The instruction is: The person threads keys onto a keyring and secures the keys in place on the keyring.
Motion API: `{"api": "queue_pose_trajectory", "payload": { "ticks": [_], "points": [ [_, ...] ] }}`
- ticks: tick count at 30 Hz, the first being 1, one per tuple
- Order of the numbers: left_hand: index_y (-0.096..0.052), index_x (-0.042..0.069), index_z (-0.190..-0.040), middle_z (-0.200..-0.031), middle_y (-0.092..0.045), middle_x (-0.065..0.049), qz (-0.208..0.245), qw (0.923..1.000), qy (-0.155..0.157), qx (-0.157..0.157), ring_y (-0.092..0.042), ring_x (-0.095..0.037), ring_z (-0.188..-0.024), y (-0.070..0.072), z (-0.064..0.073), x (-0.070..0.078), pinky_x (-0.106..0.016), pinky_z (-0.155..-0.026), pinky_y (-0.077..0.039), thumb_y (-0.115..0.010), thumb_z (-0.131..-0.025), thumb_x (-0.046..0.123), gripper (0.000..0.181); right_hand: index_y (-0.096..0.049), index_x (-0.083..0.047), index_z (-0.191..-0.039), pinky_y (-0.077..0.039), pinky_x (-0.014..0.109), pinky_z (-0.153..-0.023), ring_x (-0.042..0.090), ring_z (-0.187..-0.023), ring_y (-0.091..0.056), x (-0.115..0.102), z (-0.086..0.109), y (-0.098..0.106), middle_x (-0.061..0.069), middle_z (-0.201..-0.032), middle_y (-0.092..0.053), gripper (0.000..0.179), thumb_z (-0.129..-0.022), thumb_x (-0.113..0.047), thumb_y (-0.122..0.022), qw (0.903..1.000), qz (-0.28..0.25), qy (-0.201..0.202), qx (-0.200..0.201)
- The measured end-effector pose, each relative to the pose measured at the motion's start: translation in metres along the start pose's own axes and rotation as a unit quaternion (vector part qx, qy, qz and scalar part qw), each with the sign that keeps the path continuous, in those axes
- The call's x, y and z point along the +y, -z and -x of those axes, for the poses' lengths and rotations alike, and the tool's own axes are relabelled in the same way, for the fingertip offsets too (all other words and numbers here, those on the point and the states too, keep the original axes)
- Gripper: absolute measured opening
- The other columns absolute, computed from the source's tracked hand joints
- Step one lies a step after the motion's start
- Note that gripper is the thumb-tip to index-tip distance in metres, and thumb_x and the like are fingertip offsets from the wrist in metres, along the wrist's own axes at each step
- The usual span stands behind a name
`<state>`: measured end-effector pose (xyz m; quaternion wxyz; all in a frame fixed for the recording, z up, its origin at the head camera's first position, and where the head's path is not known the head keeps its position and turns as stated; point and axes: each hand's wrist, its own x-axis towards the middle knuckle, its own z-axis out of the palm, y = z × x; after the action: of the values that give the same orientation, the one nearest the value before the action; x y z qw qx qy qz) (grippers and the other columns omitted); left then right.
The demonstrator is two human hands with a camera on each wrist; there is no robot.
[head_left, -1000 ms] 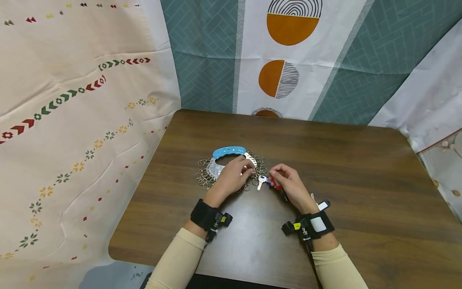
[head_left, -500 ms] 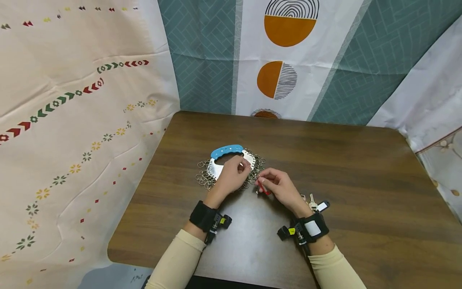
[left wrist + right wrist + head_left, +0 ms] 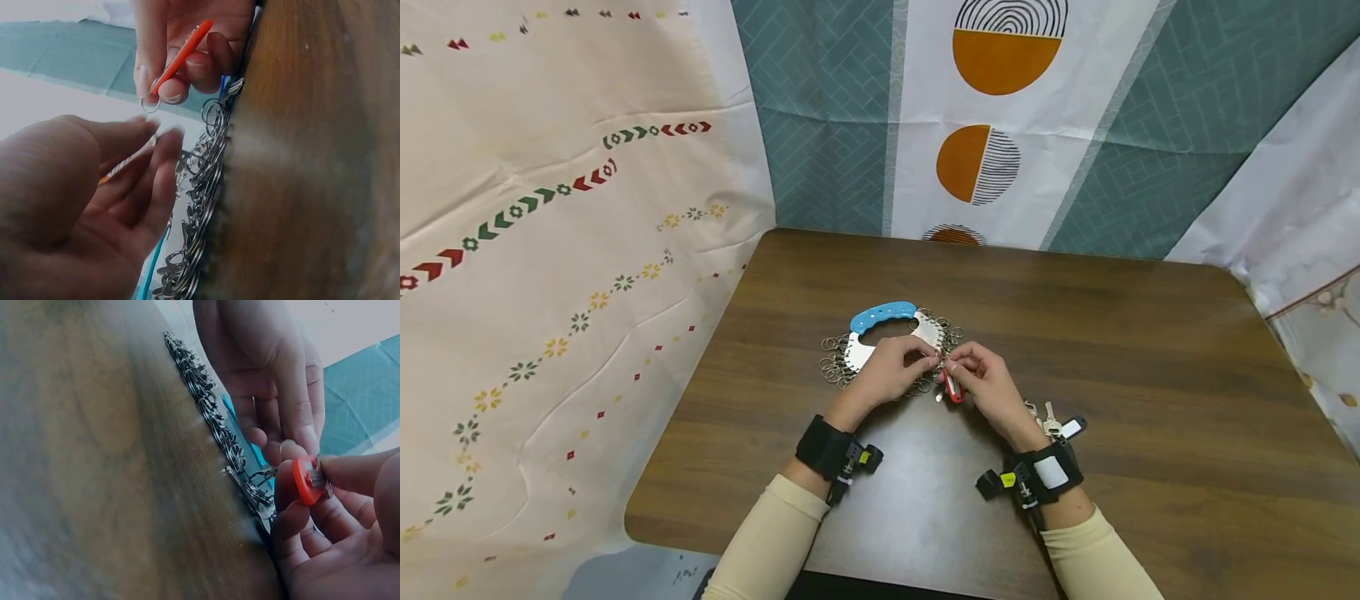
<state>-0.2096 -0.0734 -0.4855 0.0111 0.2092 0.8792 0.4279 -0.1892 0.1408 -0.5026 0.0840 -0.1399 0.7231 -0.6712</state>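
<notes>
A white key holder plate (image 3: 929, 332) with a blue handle (image 3: 883, 315) lies on the table, many metal rings and clips (image 3: 203, 181) hanging round its edge. At its right end my left hand (image 3: 887, 372) pinches a small part, apparently a clip, mostly hidden by the fingertips. Close by, my right hand (image 3: 991, 385) pinches a red key tag (image 3: 181, 57) by its end. A thin split ring (image 3: 150, 105) sticks out from the tag towards the left thumb. Whether ring and clip touch cannot be told. A bit of blue tag (image 3: 224, 82) shows below the right fingers.
Loose keys (image 3: 1051, 419) and a black tag with a white label (image 3: 1072, 428) lie beside my right wrist. The wooden table (image 3: 1150, 367) spreads on both sides, with patterned curtains (image 3: 827, 125) behind its far edge.
The right hand has moved left to the holder with the red tag. The left hand and the holder have shifted slightly right, and the two hands' fingertips now nearly meet.
</notes>
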Motion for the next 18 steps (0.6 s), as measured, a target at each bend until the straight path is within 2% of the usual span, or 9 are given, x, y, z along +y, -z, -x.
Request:
{"api": "queue_pose_trajectory", "payload": {
  "ticks": [5, 9, 12, 14, 16, 18],
  "points": [
    [-0.078, 0.012, -0.113, -0.109, -0.077, -0.003, -0.003, 0.9986, 0.027, 0.046, -0.072, -0.016, -0.094, 0.0003, 0.0, -0.0024, -0.034, -0.085, -0.057, -0.068, -0.106, 0.023, 0.016, -0.063, 0.003, -0.114, -0.046, 0.023, -0.065, 0.017, -0.077, -0.062, -0.002, 0.0007, 0.0002, 0.027, -0.099, -0.073, 0.016, -0.108, -0.012, -0.063, 0.9997, 0.004, -0.005, -0.021],
    [-0.077, 0.011, -0.112, -0.106, -0.077, -0.004, 0.002, 0.9976, 0.035, 0.059, -0.071, -0.015, -0.091, -0.0003, -0.0011, -0.0052, -0.031, -0.083, -0.057, -0.069, -0.106, 0.022, 0.015, -0.062, 0.006, -0.116, -0.046, 0.024, -0.066, 0.016, -0.077, -0.062, -0.0015, 0.001, 0.0009, 0.03, -0.1, -0.072, 0.017, -0.108, -0.009, -0.062, 0.9995, 0.006, -0.001, -0.03],
    [-0.071, 0.007, -0.123, -0.106, -0.075, -0.006, 0.021, 0.9977, 0.027, 0.059, -0.071, -0.015, -0.091, -0.0009, -0.0017, -0.0063, -0.03, -0.083, -0.057, -0.069, -0.105, 0.02, 0.022, -0.062, 0.006, -0.116, -0.046, 0.024, -0.065, 0.016, -0.076, -0.061, -0.0008, 0.0008, 0.0012, 0.03, -0.099, -0.072, 0.016, -0.108, -0.009, -0.062, 0.9995, 0.007, 0.001, -0.031],
    [-0.067, 0.006, -0.131, -0.106, -0.074, -0.007, 0.018, 0.998, 0.015, 0.059, -0.071, -0.016, -0.091, -0.0005, -0.0016, -0.0064, -0.03, -0.082, -0.058, -0.068, -0.106, 0.018, 0.028, -0.062, 0.005, -0.116, -0.046, 0.024, -0.066, 0.016, -0.077, -0.061, -0.0008, 0.0007, 0.0012, 0.029, -0.099, -0.072, 0.017, -0.108, -0.01, -0.062, 0.9994, 0.009, 0.002, -0.032],
    [-0.068, 0.006, -0.132, -0.106, -0.073, -0.006, -0.004, 0.9978, 0.004, 0.066, -0.07, -0.016, -0.091, 0.0001, -0.0009, -0.0064, -0.031, -0.082, -0.057, -0.067, -0.106, 0.016, 0.027, -0.063, 0.004, -0.115, -0.046, 0.024, -0.065, 0.016, -0.077, -0.062, -0.0011, 0.0007, 0.001, 0.028, -0.099, -0.073, 0.016, -0.108, -0.011, -0.063, 0.9995, 0.008, -0.001, -0.03],
    [-0.073, 0.009, -0.125, -0.103, -0.073, -0.004, -0.028, 0.9964, 0.008, 0.08, -0.069, -0.016, -0.089, 0.001, 0.0002, -0.0062, -0.032, -0.082, -0.056, -0.066, -0.107, 0.017, 0.02, -0.063, 0.003, -0.114, -0.045, 0.024, -0.064, 0.016, -0.076, -0.062, -0.0011, 0.0008, 0.0008, 0.027, -0.099, -0.073, 0.015, -0.108, -0.011, -0.063, 0.9995, 0.009, -0.004, -0.031]
  ]
}}
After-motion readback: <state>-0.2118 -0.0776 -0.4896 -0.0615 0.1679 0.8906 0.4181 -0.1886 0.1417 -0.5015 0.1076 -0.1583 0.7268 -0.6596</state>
